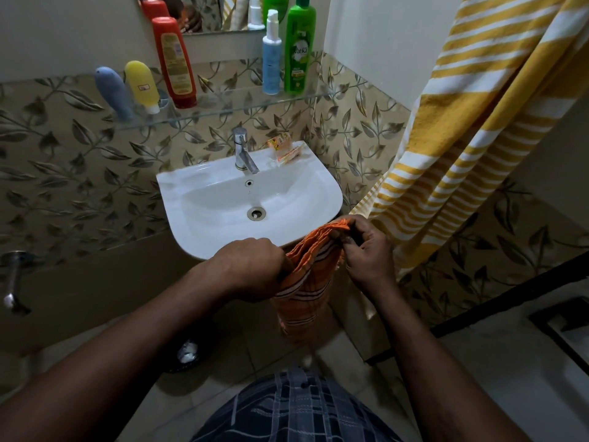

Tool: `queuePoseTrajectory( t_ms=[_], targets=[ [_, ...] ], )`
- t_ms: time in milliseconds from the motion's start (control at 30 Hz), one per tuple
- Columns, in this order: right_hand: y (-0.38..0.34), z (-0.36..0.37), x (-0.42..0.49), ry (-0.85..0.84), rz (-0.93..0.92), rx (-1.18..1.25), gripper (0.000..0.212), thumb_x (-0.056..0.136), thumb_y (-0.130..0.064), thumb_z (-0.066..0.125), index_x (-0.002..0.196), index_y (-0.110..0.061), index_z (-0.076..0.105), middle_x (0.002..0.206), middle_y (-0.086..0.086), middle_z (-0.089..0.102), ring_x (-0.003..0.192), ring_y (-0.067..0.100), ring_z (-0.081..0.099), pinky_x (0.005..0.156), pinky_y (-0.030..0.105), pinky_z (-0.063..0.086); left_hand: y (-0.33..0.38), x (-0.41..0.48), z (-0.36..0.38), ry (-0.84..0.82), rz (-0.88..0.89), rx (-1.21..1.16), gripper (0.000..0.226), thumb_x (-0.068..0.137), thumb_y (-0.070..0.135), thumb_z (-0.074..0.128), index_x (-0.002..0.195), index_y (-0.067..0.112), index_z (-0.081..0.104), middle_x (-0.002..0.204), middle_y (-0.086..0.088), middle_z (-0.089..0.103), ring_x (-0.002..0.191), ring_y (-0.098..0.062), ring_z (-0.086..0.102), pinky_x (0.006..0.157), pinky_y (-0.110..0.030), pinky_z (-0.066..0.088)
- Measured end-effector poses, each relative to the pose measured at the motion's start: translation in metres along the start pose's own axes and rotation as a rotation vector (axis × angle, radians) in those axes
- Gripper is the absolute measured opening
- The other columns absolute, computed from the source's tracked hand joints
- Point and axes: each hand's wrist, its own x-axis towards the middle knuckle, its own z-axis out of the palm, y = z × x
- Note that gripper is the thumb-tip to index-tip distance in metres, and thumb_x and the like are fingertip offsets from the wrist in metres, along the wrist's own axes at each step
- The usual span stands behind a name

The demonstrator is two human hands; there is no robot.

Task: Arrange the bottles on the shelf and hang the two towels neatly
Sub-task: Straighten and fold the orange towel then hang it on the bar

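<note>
- Open gap mid glass shelf [223, 107], between red bottle [173, 62] and white spray bottle [271, 55].
- Left shelf end crowded: blue bottle [113, 90], yellow bottle [141, 86].
- Yellow striped towel [478, 129] hanging right of sink [173, 189], blocking that side.
- Front rim blocked by left hand [255, 269], right hand [366, 247] gripping orange towel [306, 282].

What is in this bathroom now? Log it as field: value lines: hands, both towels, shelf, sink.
left hand: grips orange towel at its left side
right hand: pinches its bunched top edge
orange towel: hangs between hands, before sink
yellow towel: hangs at right, striped white
shelf: blue-grey bottle, yellow bottle, red bottle left; white spray bottle, green bottle right
sink: white, tap at back
</note>
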Motion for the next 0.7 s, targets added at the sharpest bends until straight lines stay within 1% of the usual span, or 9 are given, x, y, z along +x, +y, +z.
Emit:
queuePoseTrajectory(
  t_ms=[67,100,167,233,333,433,533,633,700],
  targets=[
    [0.002,0.001,0.000,0.006,-0.011,-0.014,0.012,0.094,-0.015,0.073,0.106,-0.012,0.074,0.094,-0.005,0.076,0.093,0.013,0.073,0.086,0.042,0.061,0.000,0.003,0.000,-0.070,-0.004,-0.026,0.029,0.095,0.031,0.057,0.119,0.040,0.070,0.095,0.004,0.071,0.082,-0.023,0.066,0.065,-0.034,0.054],
    [0.002,0.000,0.000,0.008,-0.013,-0.024,0.012,0.094,-0.016,0.072,0.106,-0.013,0.074,0.094,-0.005,0.076,0.093,0.014,0.073,0.085,0.042,0.061,0.000,0.003,-0.001,-0.103,-0.026,-0.027,0.026,0.094,0.034,0.058,0.116,0.036,0.071,0.093,0.002,0.069,0.082,-0.024,0.065,0.067,-0.035,0.055],
    [0.003,-0.001,-0.001,0.005,-0.012,-0.041,0.012,0.094,-0.012,0.072,0.106,-0.012,0.075,0.095,-0.005,0.076,0.092,0.013,0.073,0.084,0.042,0.061,0.002,0.004,0.000,-0.148,-0.083,-0.005,0.026,0.094,0.042,0.057,0.107,0.026,0.072,0.083,-0.001,0.060,0.078,-0.024,0.062,0.066,-0.034,0.052],
    [0.003,-0.001,-0.002,-0.008,-0.030,-0.073,0.012,0.095,-0.008,0.072,0.107,-0.012,0.075,0.095,-0.005,0.076,0.092,0.014,0.073,0.084,0.042,0.061,0.004,0.004,0.000,-0.156,-0.114,0.012,0.029,0.095,0.046,0.056,0.104,0.024,0.071,0.077,0.001,0.053,0.074,-0.023,0.058,0.064,-0.033,0.047],
    [0.005,0.000,-0.003,0.010,-0.093,-0.150,0.015,0.092,-0.012,0.073,0.107,-0.013,0.076,0.094,-0.006,0.077,0.090,0.014,0.074,0.080,0.043,0.060,0.008,0.004,0.001,-0.072,-0.144,0.082,0.023,0.098,0.038,0.053,0.101,0.020,0.068,0.073,0.001,0.047,0.068,-0.023,0.053,0.063,-0.033,0.043],
    [0.006,0.000,-0.003,0.043,-0.098,-0.164,0.016,0.092,-0.013,0.074,0.108,-0.013,0.077,0.094,-0.006,0.078,0.090,0.012,0.074,0.080,0.042,0.061,0.007,0.002,0.005,0.082,-0.171,0.115,0.019,0.099,0.030,0.051,0.095,0.021,0.067,0.081,-0.001,0.055,0.069,-0.024,0.054,0.062,-0.034,0.044],
    [0.008,-0.005,-0.005,0.052,-0.073,-0.166,0.017,0.092,-0.004,0.074,0.106,-0.014,0.077,0.093,-0.007,0.077,0.090,0.011,0.073,0.080,0.040,0.061,0.001,0.002,0.008,0.194,-0.243,-0.095,0.018,0.096,0.035,0.057,0.100,0.030,0.074,0.102,0.004,0.065,0.087,-0.024,0.061,0.068,-0.034,0.048],
    [0.014,-0.009,-0.007,0.062,-0.079,-0.204,0.021,0.091,-0.002,0.074,0.105,-0.018,0.076,0.092,-0.010,0.076,0.090,0.012,0.073,0.079,0.041,0.060,-0.005,0.002,0.009,0.315,-0.393,-0.411,0.014,0.087,0.030,0.068,0.095,0.035,0.079,0.105,0.006,0.073,0.095,-0.023,0.066,0.080,-0.036,0.056],
    [0.018,-0.010,-0.008,0.067,-0.091,-0.242,0.024,0.089,0.000,0.074,0.106,-0.018,0.077,0.092,-0.008,0.077,0.089,0.015,0.074,0.078,0.040,0.059,-0.007,0.000,0.010,0.383,-0.446,-0.515,0.014,0.087,0.027,0.068,0.091,0.034,0.079,0.104,0.005,0.075,0.097,-0.022,0.067,0.084,-0.037,0.057]
  ],
)
